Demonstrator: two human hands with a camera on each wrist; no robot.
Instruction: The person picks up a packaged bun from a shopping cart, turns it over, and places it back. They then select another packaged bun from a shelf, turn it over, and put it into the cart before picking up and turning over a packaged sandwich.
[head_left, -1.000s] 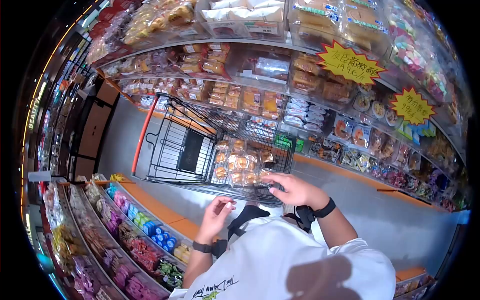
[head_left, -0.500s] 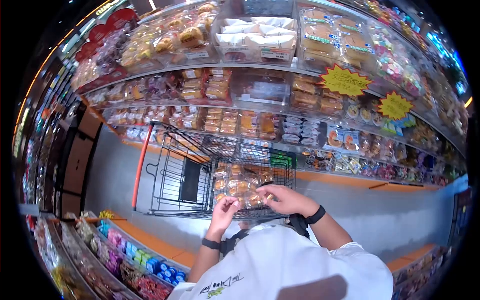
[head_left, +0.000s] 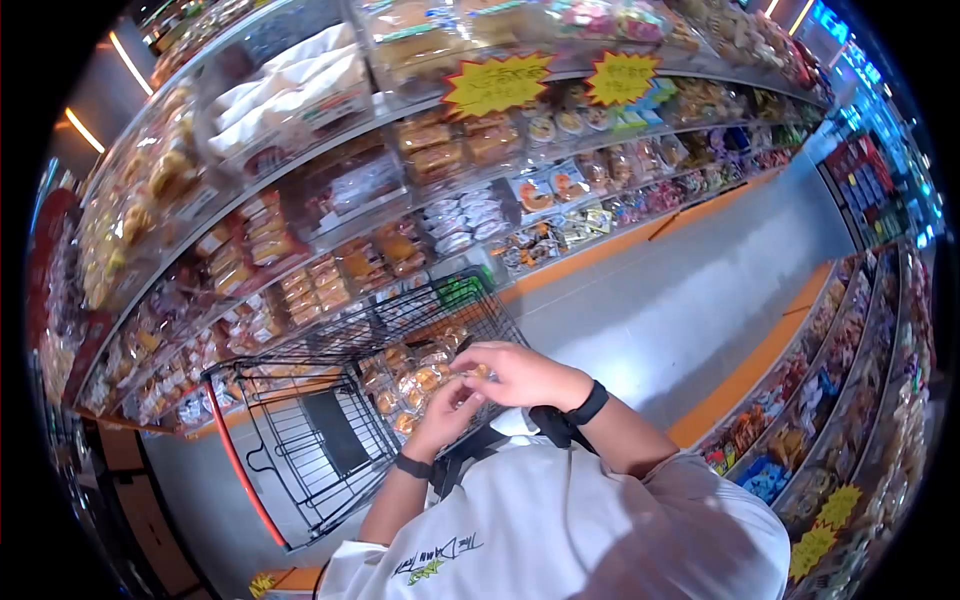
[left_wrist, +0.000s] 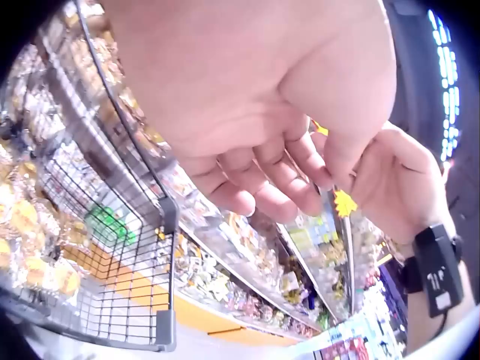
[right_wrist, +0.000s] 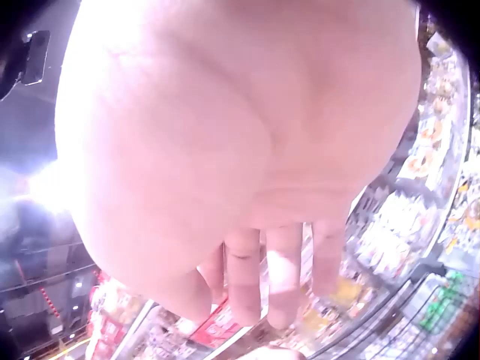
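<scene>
Both bare hands are held close together above the near side of a wire shopping cart [head_left: 335,432]. My left hand [head_left: 445,415] has its fingers loosely bent, and its palm shows nothing held in the left wrist view. The right hand [head_left: 515,375] reaches across from the right, its fingertips right at the left fingers in the head view. In the right wrist view the right fingers [right_wrist: 283,274] extend downward with nothing in them. Below the hands, clear packs of round golden buns [head_left: 425,378] lie in the cart, partly hidden by the hands.
Beyond the cart, long shelves hold packaged breads [head_left: 315,287] and snacks, with yellow starburst price signs [head_left: 497,84]. The cart's red handle [head_left: 228,455] is at left. Grey floor [head_left: 620,310] runs right, between the shelves and a low candy rack [head_left: 765,425].
The head view has turned to the right, so the cart and shelves shift left in it. The hands, apart a second ago, have come together over the cart's near side.
</scene>
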